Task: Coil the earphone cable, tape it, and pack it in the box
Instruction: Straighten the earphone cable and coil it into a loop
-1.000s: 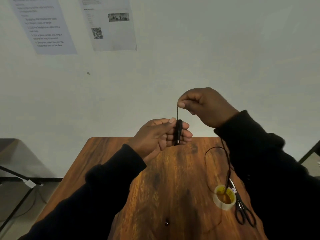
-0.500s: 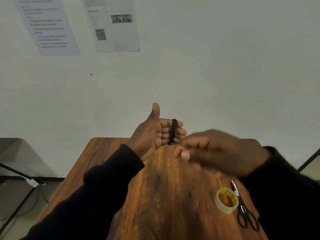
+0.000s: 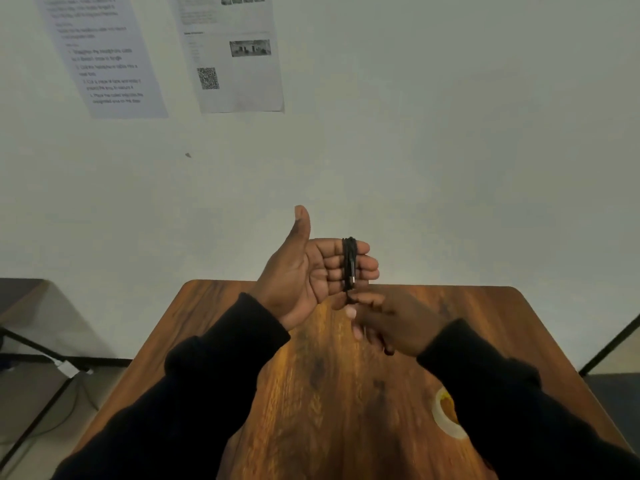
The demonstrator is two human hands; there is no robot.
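Earphone cable (image 3: 349,263) coiled around left hand (image 3: 311,271) fingers, thumb raised, palm open, right hand (image 3: 388,320) pinching coil's lower end, tape roll (image 3: 446,419) near table (image 3: 311,393) right edge.

Bare hands (image 3: 304,271), long black sleeves (image 3: 194,393)

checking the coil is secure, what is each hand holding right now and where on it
The earphone cable is coiled around the left hand's four fingers; the right hand pinches the coil's bottom end.
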